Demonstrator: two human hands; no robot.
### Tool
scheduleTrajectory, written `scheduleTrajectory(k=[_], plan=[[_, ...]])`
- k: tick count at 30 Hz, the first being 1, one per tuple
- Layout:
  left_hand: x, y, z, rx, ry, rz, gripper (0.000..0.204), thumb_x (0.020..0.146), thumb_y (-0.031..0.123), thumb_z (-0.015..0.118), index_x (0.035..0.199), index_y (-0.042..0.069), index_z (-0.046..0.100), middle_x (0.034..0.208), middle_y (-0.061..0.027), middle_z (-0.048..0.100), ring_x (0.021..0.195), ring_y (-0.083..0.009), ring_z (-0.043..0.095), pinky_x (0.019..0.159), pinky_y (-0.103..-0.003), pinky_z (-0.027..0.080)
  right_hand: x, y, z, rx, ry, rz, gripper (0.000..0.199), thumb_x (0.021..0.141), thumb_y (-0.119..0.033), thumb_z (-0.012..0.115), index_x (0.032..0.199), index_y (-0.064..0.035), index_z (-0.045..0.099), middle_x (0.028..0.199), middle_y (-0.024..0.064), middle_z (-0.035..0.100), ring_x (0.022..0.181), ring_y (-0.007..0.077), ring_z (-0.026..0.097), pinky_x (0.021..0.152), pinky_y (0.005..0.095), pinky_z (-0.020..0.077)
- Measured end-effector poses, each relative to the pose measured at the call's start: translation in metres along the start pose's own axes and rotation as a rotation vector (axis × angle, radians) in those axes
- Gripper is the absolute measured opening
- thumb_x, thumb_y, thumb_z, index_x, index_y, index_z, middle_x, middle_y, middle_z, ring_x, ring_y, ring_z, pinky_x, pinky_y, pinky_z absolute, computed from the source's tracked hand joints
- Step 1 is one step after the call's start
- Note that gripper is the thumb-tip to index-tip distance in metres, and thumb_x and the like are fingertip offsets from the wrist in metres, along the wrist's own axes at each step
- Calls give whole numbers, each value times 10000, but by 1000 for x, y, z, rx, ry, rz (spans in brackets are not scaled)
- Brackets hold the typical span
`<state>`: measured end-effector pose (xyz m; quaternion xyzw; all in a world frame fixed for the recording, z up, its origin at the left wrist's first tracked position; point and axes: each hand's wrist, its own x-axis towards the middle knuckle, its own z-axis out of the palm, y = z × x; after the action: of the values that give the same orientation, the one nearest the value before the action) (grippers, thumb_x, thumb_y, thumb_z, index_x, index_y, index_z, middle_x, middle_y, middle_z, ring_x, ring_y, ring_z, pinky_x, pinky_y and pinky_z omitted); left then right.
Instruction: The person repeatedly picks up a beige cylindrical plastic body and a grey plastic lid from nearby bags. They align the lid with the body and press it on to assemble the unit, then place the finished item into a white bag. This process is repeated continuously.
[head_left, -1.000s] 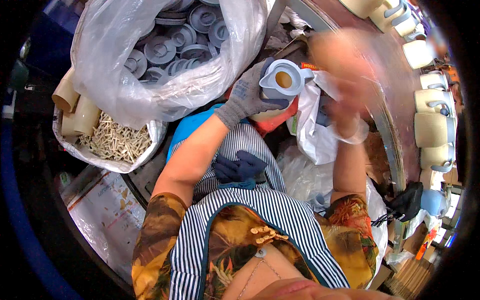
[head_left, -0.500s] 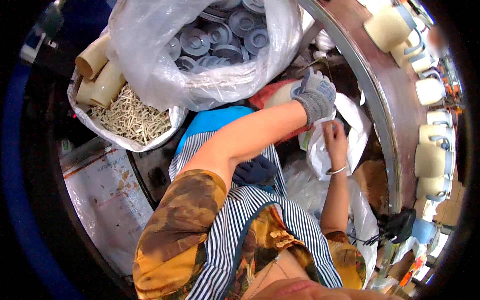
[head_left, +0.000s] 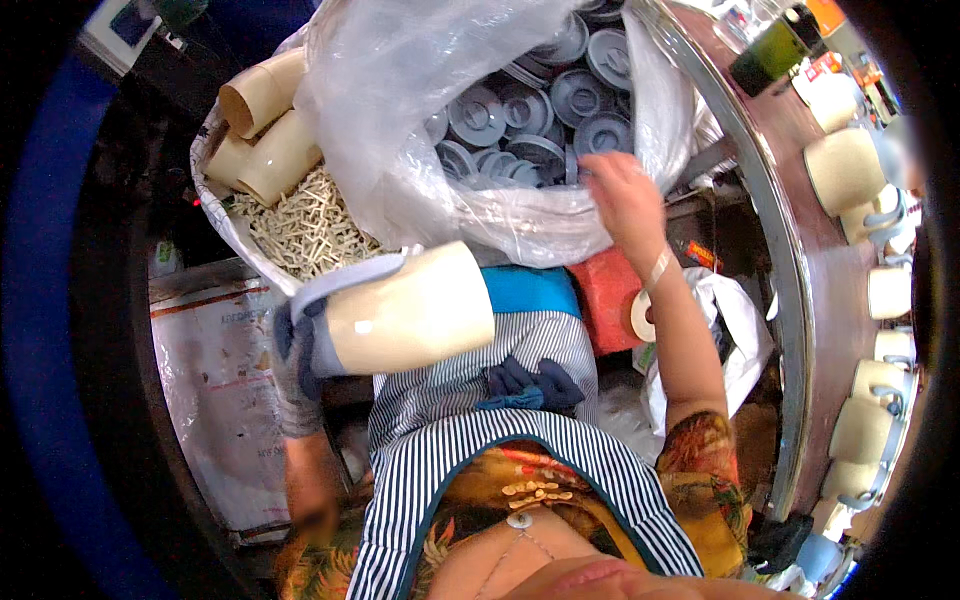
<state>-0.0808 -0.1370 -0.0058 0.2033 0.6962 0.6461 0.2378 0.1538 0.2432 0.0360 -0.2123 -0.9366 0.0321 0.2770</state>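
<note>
My left hand (head_left: pixel 297 345), in a grey glove, grips a cream jug (head_left: pixel 410 310) by its blue-grey collar end. The jug lies sideways above my lap, its blue-grey handle (head_left: pixel 350 280) on the upper side and its plain cream end to the right. My bare right hand (head_left: pixel 628 200) reaches over the near rim of a clear plastic bag (head_left: pixel 390 130) with its fingers apart. Its fingertips are at the edge of the pile of grey round lids (head_left: pixel 540 115) inside. Whether they touch a lid is hard to see.
Left of the bag, a white sack (head_left: pixel 225 215) holds small cream pegs (head_left: pixel 300 230) and several cream tubes (head_left: pixel 285 155). A metal-edged bench (head_left: pixel 790 270) on the right carries several cream jugs (head_left: pixel 845 170). Beside my lap are a red cloth (head_left: pixel 605 300) and a white bag (head_left: pixel 735 330).
My left hand has swung from the right side across to the left and now shows the jug in it. My right hand has moved up from the white bag to the lids.
</note>
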Motion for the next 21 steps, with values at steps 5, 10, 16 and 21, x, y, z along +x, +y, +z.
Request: scheduleTrajectory(k=[5, 10, 16, 21], plan=[[-4, -29, 13, -95, 0, -163, 423, 945, 220, 577, 1283, -18, 487, 1203, -115, 573, 1082, -202, 533, 941, -320, 429, 73, 59, 148, -391, -859, 144, 309, 854, -185, 600, 1157, -187, 659, 1243, 125, 567, 1218, 328, 496, 938, 411, 466], [1, -23, 12, 87, -105, -71, 385, 919, 141, 559, 1259, -28, 494, 1156, -122, 578, 1055, -206, 530, 941, -321, 427, 41, 98, 210, -398, -619, 140, 262, 908, -202, 526, 1121, -231, 676, 1294, 123, 505, 1190, 317, 499, 902, 413, 471], [5, -28, 20, 7, -116, -53, 397, 930, 160, 563, 1271, -23, 476, 1151, -105, 584, 1054, -201, 529, 942, -310, 424, 10, 8, 31, 393, 29, 364, 241, 829, -46, 610, 1052, -125, 658, 1021, 98, 607, 985, 246, 598, 852, 340, 486], [5, -43, 7, 75, -52, 47, 394, 952, 228, 540, 1261, -15, 507, 1164, -139, 585, 1050, -230, 548, 947, -335, 435, -161, -3, 21, 875, -251, 769, 247, 852, -18, 589, 1094, -38, 633, 1155, 80, 601, 1069, 212, 563, 950, 309, 423]])
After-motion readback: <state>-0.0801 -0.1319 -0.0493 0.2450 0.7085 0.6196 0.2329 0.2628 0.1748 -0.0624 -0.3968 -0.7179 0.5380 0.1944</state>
